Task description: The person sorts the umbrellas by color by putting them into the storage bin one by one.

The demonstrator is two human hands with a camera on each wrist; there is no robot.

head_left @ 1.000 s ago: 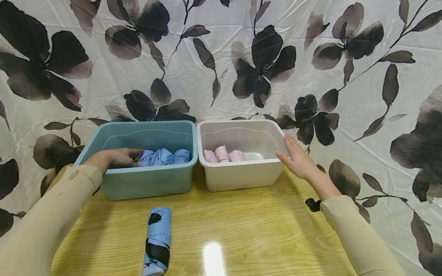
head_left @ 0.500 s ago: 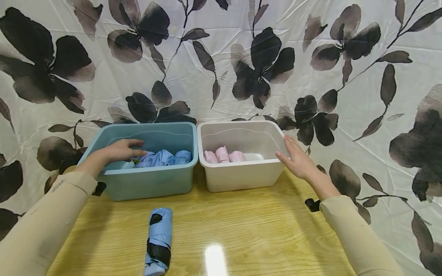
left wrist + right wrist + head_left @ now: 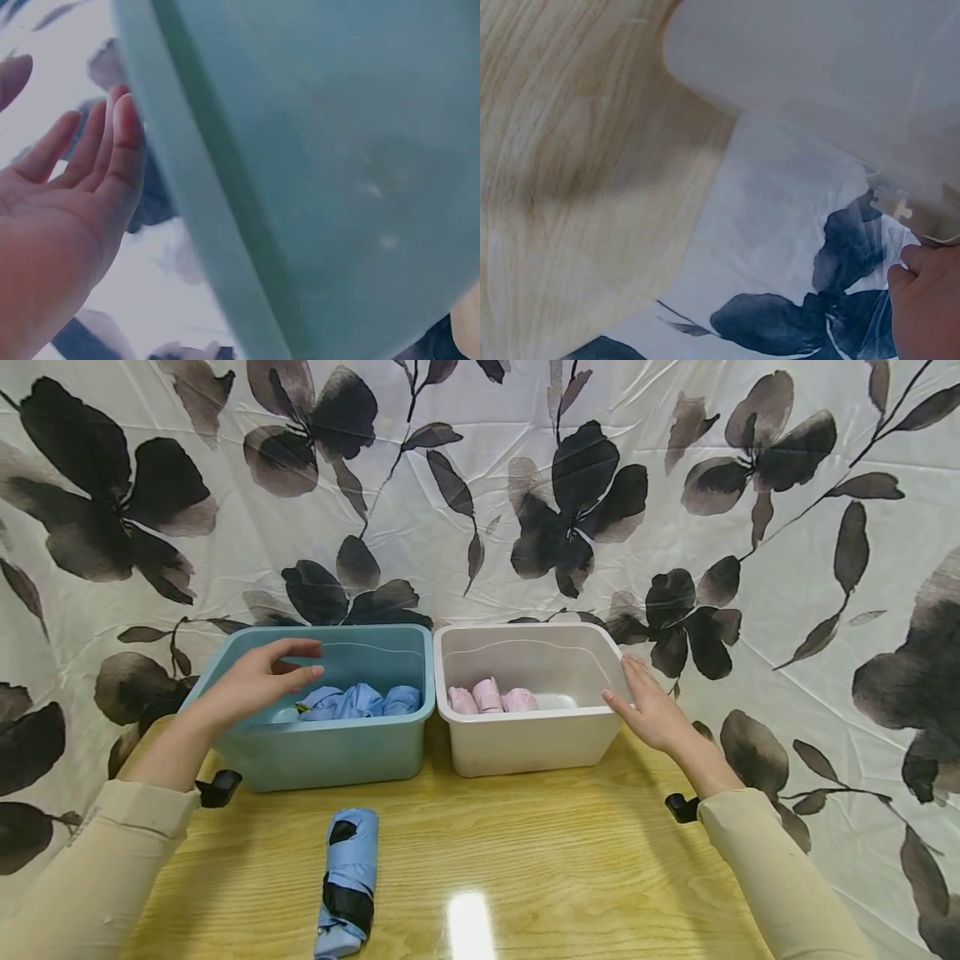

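My left hand hovers over the left part of the blue-green bin, holding nothing, its fingers loosely bent. In the left wrist view the same hand is beside the bin's rim. Several rolled blue folding umbrellas lie inside that bin. My right hand rests with extended fingers on the right rim of the white bin, which holds pink rolled bundles. Closer to me, a blue folding umbrella with black patches lies on the table.
The two bins stand side by side on the wooden table, against a floral cloth hanging behind. Black camera mounts sit at both wrists.
My left hand has risen from inside the blue-green bin to above its rim, coming up without anything in it. The right hand stays at the white bin's rim.
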